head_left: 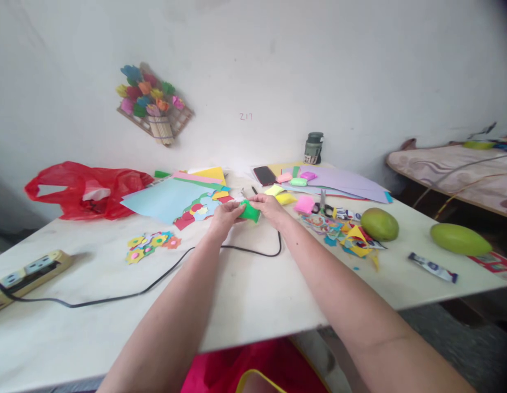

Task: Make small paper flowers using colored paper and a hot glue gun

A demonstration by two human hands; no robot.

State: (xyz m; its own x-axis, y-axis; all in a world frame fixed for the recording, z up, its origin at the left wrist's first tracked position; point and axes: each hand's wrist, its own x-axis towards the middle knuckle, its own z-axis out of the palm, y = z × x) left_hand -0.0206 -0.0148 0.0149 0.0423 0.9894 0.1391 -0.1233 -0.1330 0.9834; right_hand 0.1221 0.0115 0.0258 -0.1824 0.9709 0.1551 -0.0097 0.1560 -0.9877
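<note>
A small green clay packet (250,211) is held up between my two hands, just above the table. My left hand (225,217) pinches its left edge, while my right hand (270,208) grips the upper right side. Both hands have their fingers closed on it. Just beyond them lie a pale yellow packet (273,190) and a deeper yellow one (285,198). A pink packet (305,204) sits to the right, next to scissors (324,206). Paper cut-outs (196,210) spread out left of my left hand.
A black cable (155,286) crosses the table from a power strip (28,275). Paper flowers (153,245), a red plastic bag (89,185) and coloured sheets (155,196) lie left. Paper scraps (352,240), green mangoes (379,224) and a glue tube (432,267) lie right. A phone (264,175) rests behind.
</note>
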